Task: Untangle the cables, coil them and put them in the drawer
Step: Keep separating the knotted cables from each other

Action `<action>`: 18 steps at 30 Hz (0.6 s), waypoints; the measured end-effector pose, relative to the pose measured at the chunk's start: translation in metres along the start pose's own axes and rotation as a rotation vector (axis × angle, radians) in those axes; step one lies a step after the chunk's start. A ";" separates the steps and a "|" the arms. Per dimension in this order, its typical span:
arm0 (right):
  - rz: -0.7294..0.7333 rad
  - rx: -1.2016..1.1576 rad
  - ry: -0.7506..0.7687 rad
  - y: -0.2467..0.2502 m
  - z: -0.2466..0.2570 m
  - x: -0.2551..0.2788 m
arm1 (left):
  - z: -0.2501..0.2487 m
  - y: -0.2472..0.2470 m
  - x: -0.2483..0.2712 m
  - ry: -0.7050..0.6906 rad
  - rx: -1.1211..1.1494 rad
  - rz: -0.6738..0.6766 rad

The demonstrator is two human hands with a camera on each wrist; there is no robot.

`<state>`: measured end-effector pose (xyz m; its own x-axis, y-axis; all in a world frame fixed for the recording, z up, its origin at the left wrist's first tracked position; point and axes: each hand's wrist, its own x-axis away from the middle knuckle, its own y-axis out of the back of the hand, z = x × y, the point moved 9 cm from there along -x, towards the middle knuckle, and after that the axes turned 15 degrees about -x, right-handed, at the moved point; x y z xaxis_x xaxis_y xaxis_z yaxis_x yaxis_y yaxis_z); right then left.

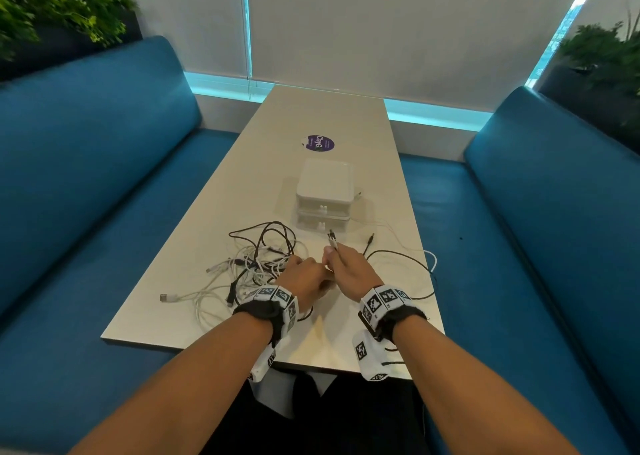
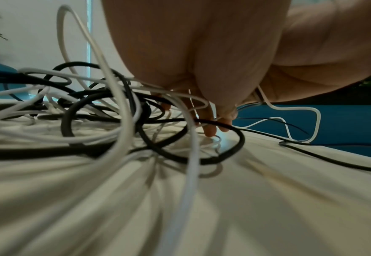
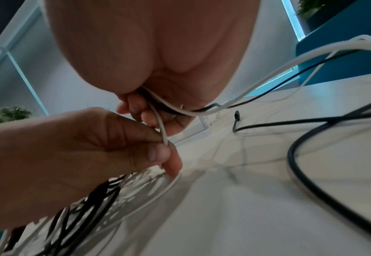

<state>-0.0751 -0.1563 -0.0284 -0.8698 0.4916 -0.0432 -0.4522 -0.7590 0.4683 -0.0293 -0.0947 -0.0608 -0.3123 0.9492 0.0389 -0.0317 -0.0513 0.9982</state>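
Right hand grips plug ends with a white cable running short down-left to the left hand, which pinches it beside the tangle on its left; drawer shut, just ahead.

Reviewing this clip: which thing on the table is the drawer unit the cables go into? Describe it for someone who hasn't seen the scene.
Start at the long pale table between the blue benches. Along its middle, just beyond the cable tangle and the two hands, stands a small white drawer unit, two shut drawers stacked, each with a small knob. It is the only boxy thing there; the purple sticker beyond lies flat.
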 end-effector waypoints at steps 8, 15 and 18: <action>0.127 0.433 -0.032 0.015 -0.021 0.009 | 0.013 0.005 0.003 -0.027 -0.127 0.027; 0.023 0.536 -0.175 0.046 -0.041 0.012 | 0.007 0.009 0.001 0.008 -0.194 0.019; 0.030 0.413 -0.164 0.032 -0.028 0.008 | -0.003 0.011 0.001 0.008 -0.278 -0.028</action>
<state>-0.1020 -0.1886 -0.0390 -0.8234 0.5584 0.1011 -0.2815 -0.5565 0.7817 -0.0327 -0.0952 -0.0498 -0.3150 0.9490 0.0096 -0.2992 -0.1089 0.9479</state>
